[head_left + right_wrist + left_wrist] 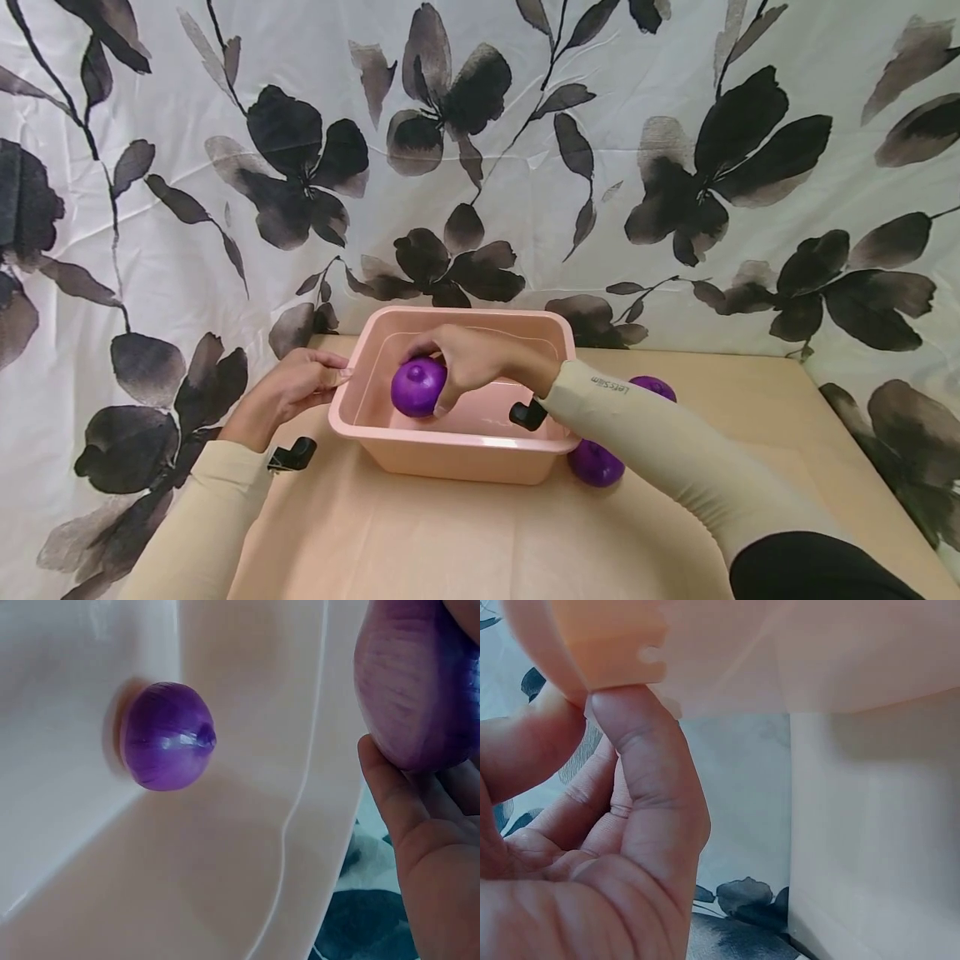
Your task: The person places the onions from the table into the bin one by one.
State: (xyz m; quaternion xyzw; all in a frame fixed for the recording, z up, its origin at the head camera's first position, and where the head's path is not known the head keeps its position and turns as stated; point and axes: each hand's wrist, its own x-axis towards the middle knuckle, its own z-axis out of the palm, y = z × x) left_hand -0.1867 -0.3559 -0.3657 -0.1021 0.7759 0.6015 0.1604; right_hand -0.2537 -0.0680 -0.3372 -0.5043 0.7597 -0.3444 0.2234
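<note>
My right hand (474, 360) grips a purple onion (415, 388) above the inside of a pink plastic tub (457, 457). In the right wrist view that held onion (412, 682) is at the upper right, with fingers around it. Another purple onion (166, 737) lies in the tub there; the head view does not clearly show it. My left hand (294, 390) pinches the tub's left rim between thumb and finger, as the left wrist view shows close up with the thumb (656, 787) against the rim.
Right of the tub, two more purple onions lie on the tan table (480, 542), one near the tub's front corner (597, 464) and one farther back (655, 386), both partly covered by the right sleeve. A floral cloth (525, 208) hangs behind the table.
</note>
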